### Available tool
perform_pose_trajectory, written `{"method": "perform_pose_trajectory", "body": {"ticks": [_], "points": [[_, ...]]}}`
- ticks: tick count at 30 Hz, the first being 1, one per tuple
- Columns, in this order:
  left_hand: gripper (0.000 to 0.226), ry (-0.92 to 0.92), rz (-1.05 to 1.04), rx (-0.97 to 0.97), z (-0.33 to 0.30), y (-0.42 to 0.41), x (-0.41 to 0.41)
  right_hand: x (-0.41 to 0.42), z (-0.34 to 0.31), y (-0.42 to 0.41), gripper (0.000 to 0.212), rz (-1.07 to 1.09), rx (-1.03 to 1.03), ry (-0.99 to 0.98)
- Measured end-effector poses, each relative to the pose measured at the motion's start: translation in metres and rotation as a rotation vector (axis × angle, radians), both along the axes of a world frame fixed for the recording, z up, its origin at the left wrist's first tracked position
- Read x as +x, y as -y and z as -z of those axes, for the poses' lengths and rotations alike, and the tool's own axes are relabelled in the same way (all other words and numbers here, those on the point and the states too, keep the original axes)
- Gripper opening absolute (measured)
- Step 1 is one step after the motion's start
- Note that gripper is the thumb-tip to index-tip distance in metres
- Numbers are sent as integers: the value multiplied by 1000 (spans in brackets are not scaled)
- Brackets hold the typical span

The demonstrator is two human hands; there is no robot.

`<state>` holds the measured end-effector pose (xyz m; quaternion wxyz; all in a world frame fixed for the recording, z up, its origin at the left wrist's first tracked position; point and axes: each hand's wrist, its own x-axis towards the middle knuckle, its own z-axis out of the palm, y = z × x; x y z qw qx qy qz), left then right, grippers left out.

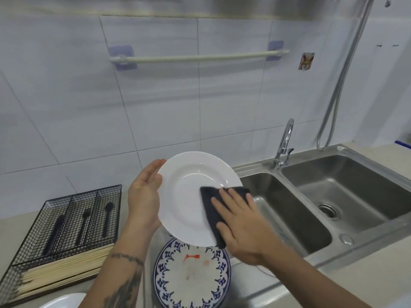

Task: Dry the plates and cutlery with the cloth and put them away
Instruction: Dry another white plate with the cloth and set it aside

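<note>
My left hand (144, 196) holds a white plate (189, 196) by its left rim, tilted up above the counter. My right hand (242, 227) presses a dark cloth (212, 213) flat against the plate's lower right part. Below them a blue-patterned plate (192, 276) lies on the counter. At the left, a black wire cutlery tray (66, 221) holds three dark utensils in its upper slots and several pale chopsticks in the front compartment. The rim of another white plate (64, 301) shows at the bottom left edge.
A steel double sink (322, 196) with a chrome tap (283, 145) fills the right side. A white towel rail (200, 57) hangs on the tiled wall above. A metal hose (342, 74) runs down the wall at the right.
</note>
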<state>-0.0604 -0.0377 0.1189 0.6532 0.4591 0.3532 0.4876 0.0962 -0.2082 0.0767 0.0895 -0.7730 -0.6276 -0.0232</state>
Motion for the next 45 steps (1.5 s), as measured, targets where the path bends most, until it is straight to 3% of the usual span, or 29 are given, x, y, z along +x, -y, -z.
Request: {"method": "perform_pose_trajectory", "body": {"ticks": [4, 12, 18, 23, 28, 31, 34, 38, 41, 45], "points": [[38, -24, 56, 23, -4, 9, 11, 14, -14, -31, 70, 172, 56, -22], [37, 40, 71, -22, -8, 15, 14, -37, -12, -29, 66, -123, 91, -155], [36, 99, -89, -70, -20, -8, -8, -16, -21, -4, 67, -7, 90, -87], [36, 108, -186, -235, -21, -23, -4, -18, -29, -1, 81, -103, 276, -164], [48, 96, -143, -317, -7, -15, 4, -9, -38, -6, 43, -135, 503, -67], [49, 114, -106, -327, -7, -7, 6, -3, -42, -5, 34, -153, 545, -23], [37, -14, -104, -191, -1, 3, 3, 4, -50, -3, 37, -142, 541, -57], [30, -326, -87, 329, 13, 22, -9, 11, -58, -1, 44, -138, 527, -117], [35, -312, -42, 668, 14, 38, -19, 16, -55, 1, 41, -120, 493, -250], [37, -287, 26, 898, -2, 49, -23, 30, -56, 4, 44, -112, 457, -560]]}}
